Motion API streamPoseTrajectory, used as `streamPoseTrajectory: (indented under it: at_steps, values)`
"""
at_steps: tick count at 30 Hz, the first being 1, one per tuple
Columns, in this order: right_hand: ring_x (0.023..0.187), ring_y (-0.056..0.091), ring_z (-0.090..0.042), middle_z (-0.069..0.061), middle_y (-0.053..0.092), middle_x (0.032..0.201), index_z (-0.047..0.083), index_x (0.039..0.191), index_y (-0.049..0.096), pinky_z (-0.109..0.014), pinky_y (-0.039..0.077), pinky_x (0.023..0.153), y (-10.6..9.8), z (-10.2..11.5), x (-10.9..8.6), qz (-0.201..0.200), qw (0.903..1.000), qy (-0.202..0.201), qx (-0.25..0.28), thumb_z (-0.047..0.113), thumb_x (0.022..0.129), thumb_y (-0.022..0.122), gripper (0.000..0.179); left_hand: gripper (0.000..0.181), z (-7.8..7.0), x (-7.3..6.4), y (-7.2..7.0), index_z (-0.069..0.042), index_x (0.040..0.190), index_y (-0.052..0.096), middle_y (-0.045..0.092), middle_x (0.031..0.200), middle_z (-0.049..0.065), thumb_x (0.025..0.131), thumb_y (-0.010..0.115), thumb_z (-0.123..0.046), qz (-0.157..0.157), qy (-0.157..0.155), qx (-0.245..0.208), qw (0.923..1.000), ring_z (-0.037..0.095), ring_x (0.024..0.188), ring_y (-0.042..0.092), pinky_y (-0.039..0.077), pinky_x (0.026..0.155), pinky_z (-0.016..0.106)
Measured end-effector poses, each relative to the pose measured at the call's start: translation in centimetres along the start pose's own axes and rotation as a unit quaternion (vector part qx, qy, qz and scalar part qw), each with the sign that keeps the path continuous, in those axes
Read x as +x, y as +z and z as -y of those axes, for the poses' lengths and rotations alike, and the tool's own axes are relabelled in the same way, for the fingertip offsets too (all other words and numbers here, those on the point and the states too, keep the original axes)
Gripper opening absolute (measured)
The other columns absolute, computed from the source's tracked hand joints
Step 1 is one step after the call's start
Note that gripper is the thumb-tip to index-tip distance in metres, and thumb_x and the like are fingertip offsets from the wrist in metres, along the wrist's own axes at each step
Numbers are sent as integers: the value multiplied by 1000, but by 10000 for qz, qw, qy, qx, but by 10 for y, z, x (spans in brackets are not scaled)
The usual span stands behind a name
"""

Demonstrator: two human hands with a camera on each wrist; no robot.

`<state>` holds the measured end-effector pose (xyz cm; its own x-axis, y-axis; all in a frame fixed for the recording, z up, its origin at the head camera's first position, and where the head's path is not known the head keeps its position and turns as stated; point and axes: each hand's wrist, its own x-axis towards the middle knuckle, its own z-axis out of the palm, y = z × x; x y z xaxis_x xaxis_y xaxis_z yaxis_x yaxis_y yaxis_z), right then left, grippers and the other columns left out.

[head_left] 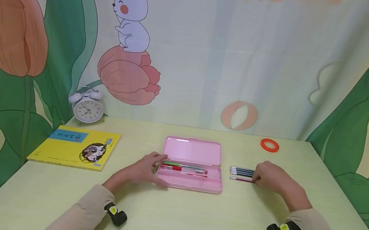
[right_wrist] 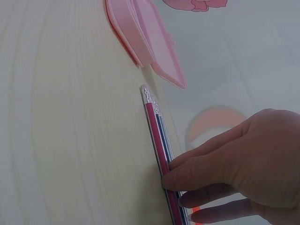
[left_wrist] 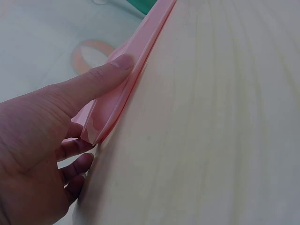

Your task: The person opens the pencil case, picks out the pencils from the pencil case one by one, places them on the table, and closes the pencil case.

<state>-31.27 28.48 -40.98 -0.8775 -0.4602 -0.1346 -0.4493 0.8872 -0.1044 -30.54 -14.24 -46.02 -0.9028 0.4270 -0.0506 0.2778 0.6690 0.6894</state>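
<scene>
A pink pencil case (head_left: 178, 180) lies with its lid folded back in the middle of the table. Inside are a green pen (head_left: 171, 164), a red pen (head_left: 173, 167) and a thin red-and-white item (head_left: 197, 175). My left hand (head_left: 142, 169) holds the case's left end, thumb on the front rim (left_wrist: 124, 61), fingers curled at the side. Right of the case lie several dark pencils (head_left: 241, 171) with a red pencil (right_wrist: 157, 131) along their near side. My right hand (head_left: 273, 178) pinches the red pencil, thumb against it; the fingertips are partly hidden.
At the back left a white alarm clock (head_left: 88, 108) stands behind a yellow book (head_left: 72, 150). An orange-red tape ring (head_left: 269, 145) lies at the back right. A printed curtain (head_left: 193, 53) hangs along the table's far edge.
</scene>
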Motion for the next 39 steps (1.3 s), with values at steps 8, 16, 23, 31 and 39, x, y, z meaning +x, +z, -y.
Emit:
streamPoseTrajectory:
  at_steps: [8,16,23,31,39]
  values:
    - [74,55,-17,-4,70,88,7,90,81,-35,56,74,3,-1,1,-170,9998,68,-96,5,85,78,6,108,0,0,-1,-17,156,36,37,152,11,69,91,-46,42,-2,1,10000,32,139,36,35,111,56]
    - [73,55,-17,-3,70,87,6,90,81,-35,56,73,4,-4,3,-215,9996,140,-143,6,86,78,5,107,2,1,0,-18,156,37,38,151,10,69,91,-47,20,11,24,10000,31,138,37,36,110,56]
    - [73,53,-18,-2,67,84,5,91,81,-33,52,70,3,-4,3,-202,9995,124,-229,7,86,78,6,106,3,2,0,-19,156,37,37,152,10,69,90,-48,20,16,47,10000,31,138,36,37,110,56]
    - [71,52,-18,-1,66,81,6,89,81,-31,49,67,4,-6,4,-189,9995,123,-202,7,87,77,4,106,3,2,0,-18,156,37,39,150,10,69,90,-49,17,26,69,10000,31,134,41,40,108,54]
    - [71,52,-18,-1,67,82,7,89,80,-32,52,68,5,-7,4,-288,9994,131,-173,7,86,78,4,106,1,1,0,-19,156,38,40,149,9,69,90,-48,20,-50,98,9999,30,132,44,41,107,53]
